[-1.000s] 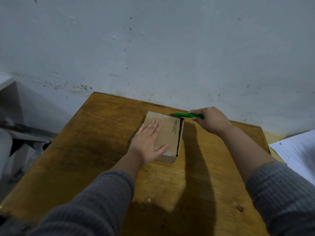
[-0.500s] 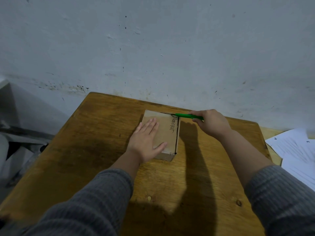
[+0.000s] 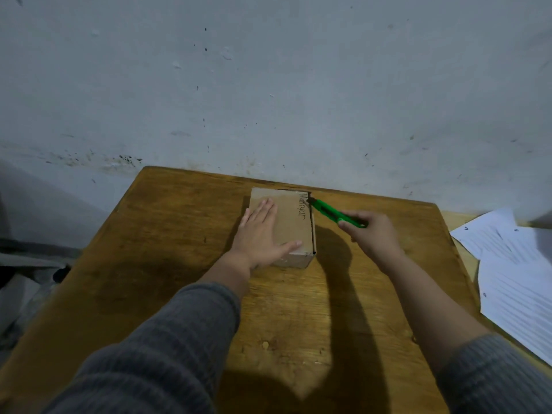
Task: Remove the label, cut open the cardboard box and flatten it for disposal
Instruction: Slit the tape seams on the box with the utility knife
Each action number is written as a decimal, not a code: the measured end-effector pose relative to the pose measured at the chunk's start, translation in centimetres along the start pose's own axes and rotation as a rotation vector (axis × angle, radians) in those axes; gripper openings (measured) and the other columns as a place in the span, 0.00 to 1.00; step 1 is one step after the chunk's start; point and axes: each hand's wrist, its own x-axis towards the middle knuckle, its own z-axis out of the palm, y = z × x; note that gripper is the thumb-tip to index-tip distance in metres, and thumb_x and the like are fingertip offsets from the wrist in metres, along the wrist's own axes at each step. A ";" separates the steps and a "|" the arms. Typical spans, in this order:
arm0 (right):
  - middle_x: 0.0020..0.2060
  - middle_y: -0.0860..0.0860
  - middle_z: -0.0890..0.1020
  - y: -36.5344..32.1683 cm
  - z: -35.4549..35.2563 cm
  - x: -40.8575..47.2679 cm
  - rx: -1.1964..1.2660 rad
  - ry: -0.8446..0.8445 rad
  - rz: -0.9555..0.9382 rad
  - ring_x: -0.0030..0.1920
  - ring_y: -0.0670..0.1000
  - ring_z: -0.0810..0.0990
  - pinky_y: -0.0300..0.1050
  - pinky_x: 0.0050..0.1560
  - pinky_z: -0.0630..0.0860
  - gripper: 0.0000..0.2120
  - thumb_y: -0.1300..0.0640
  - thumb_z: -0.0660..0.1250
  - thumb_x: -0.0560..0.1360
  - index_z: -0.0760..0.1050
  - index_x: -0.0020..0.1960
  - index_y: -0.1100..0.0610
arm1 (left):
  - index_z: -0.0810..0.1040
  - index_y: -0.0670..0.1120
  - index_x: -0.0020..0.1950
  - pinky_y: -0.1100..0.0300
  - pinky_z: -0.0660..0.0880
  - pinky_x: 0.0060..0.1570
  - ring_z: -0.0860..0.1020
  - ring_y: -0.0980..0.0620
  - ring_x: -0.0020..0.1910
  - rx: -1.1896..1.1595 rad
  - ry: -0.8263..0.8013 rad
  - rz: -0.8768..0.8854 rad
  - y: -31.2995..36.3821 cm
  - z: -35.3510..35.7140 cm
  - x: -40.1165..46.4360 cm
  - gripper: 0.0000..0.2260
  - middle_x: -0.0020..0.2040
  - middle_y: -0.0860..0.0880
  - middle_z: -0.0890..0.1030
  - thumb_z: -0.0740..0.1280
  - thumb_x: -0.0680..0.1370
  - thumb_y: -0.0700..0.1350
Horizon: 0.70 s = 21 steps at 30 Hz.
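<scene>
A small brown cardboard box [image 3: 294,222] lies on the wooden table [image 3: 167,240] near the wall, with handwriting along its right top edge. My left hand [image 3: 261,234] rests flat on the box top, fingers spread. My right hand [image 3: 370,234] grips a green utility knife [image 3: 334,215] to the right of the box. The knife tip touches the box's far right corner. A dark slit runs along the right top edge of the box.
A stained white wall [image 3: 268,85] stands right behind the table. White lined papers [image 3: 513,264] lie off the table's right edge. Grey clutter [image 3: 27,279] sits low on the left.
My right hand has pulled back toward me and to the right, so the knife now slants instead of lying level, its tip still at the far right corner. My left hand stays on the box.
</scene>
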 end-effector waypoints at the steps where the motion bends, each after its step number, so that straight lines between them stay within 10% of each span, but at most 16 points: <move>1: 0.54 0.53 0.81 0.1 0.3 -0.5 0.025 -0.008 0.029 0.48 0.50 0.78 0.37 0.35 0.70 0.14 0.57 0.69 0.74 0.78 0.59 0.51 | 0.44 0.46 0.78 0.53 0.37 0.73 0.42 0.54 0.77 -0.045 -0.023 0.015 -0.2 -0.5 -0.1 0.48 0.79 0.50 0.44 0.59 0.70 0.72; 12: 0.58 0.47 0.80 -0.1 3.7 -7.1 -0.433 -0.057 -0.286 0.55 0.52 0.77 0.53 0.56 0.75 0.21 0.58 0.62 0.77 0.69 0.66 0.40 | 0.48 0.50 0.78 0.57 0.43 0.73 0.47 0.58 0.76 0.233 -0.056 0.305 -5.8 -2.4 -3.3 0.38 0.78 0.53 0.49 0.62 0.75 0.63; 21: 0.54 0.47 0.81 -1.5 5.9 -7.7 -0.670 0.034 -0.599 0.52 0.51 0.73 0.49 0.47 0.67 0.22 0.60 0.63 0.76 0.71 0.67 0.42 | 0.45 0.48 0.78 0.52 0.44 0.74 0.45 0.54 0.77 0.302 -0.078 0.296 -5.6 -2.2 -3.4 0.37 0.79 0.51 0.45 0.60 0.78 0.60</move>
